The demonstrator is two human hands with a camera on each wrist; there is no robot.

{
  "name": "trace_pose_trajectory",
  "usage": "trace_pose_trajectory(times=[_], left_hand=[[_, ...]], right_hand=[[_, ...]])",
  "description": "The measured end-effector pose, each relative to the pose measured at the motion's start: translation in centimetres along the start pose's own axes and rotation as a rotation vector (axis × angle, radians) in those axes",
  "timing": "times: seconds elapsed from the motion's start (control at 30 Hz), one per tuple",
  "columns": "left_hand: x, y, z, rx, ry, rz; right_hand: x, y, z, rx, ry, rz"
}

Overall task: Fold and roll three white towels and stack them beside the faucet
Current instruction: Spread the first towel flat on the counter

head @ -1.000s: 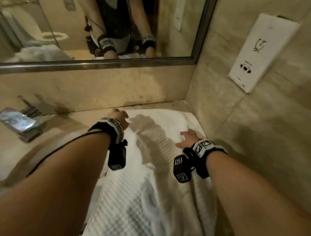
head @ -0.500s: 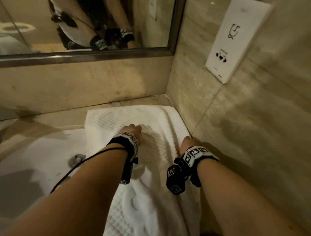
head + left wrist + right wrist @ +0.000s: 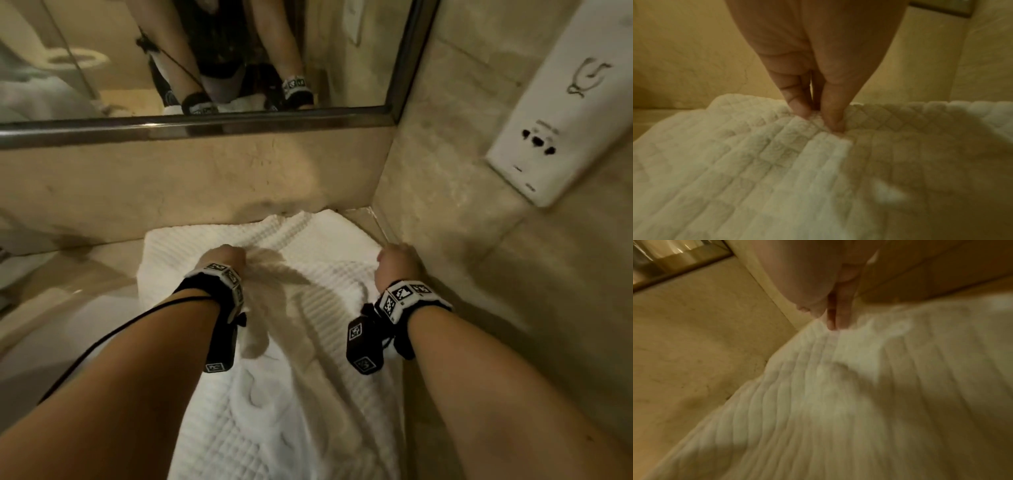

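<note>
A white waffle towel [image 3: 308, 394] lies lengthwise on the marble counter [image 3: 85, 260], reaching from the back wall toward me. My left hand [image 3: 227, 257] pinches the cloth near its far left part; in the left wrist view thumb and fingers [image 3: 818, 120] close on a small ridge of towel [image 3: 777, 170]. My right hand [image 3: 399, 260] grips the far right edge by the side wall, and its fingers [image 3: 833, 324] pinch the towel [image 3: 838, 402] there. The towel's far end is bunched up. No faucet or other towels are in view.
A mirror [image 3: 342, 51] with a metal frame runs above the back wall. The side wall stands close on the right and carries a white socket panel [image 3: 565, 120]. The pale sink basin [image 3: 41, 342] lies left of the towel.
Both hands lay on the towel with fingers forward; now they pinch it near its far end. The far end has bunched up. My view has swung right, so the faucet is out of sight.
</note>
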State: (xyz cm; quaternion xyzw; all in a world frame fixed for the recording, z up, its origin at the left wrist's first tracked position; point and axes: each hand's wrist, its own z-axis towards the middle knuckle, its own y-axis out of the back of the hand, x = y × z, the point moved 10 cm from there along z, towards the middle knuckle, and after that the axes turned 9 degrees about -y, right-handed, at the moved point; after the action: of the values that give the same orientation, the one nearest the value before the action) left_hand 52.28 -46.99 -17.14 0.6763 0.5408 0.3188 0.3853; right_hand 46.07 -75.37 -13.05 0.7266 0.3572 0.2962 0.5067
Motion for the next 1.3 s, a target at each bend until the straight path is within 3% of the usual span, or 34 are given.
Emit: trace_pose_trajectory(times=[0.1,0.2,0.27,0.47,0.7,0.83,0.93,1.0,1.1,1.17,1.3], left_hand=[[1.2,0.4,0.9,-0.047,0.020,-0.122],[-1.9,0.7,1.1,-0.061,-0.063,-0.270],[-4.1,0.3,1.3,0.001,-0.134,-0.283],[-5.9,-0.7,2.7,0.081,-0.159,-0.132],[-4.9,-1.1,3.2,0.174,-0.236,0.027],[-5.3,-0.7,2.7,0.213,-0.276,0.115],[-5.5,-0.6,2.7,0.236,-0.264,0.128],[-5.4,-0.6,2.9,0.245,-0.256,0.137],[-5.2,-0.8,3.2,0.245,-0.261,0.148],[-5.0,-1.1,3.5,0.243,-0.261,0.151],[-4.6,-2.2,4.2,0.260,-0.244,0.111]], right_hand=[[1.8,0.0,1.6,0.008,0.022,0.052],[1.7,-2.3,1.6,0.076,0.017,0.017],[1.1,-2.7,1.3,0.088,0.001,0.046],[0.8,-0.6,4.0,0.107,-0.055,0.054],[4.4,0.1,5.4,0.196,0.056,0.076],[5.5,1.3,6.4,0.250,0.121,0.471],[5.1,2.8,7.4,0.163,0.127,0.762],[5.6,4.0,8.0,0.097,0.169,0.641],[5.6,4.6,8.7,0.010,0.147,0.238],[6.5,3.0,8.0,-0.045,0.239,-0.029],[5.8,-1.9,6.9,0.064,0.240,-0.244]])
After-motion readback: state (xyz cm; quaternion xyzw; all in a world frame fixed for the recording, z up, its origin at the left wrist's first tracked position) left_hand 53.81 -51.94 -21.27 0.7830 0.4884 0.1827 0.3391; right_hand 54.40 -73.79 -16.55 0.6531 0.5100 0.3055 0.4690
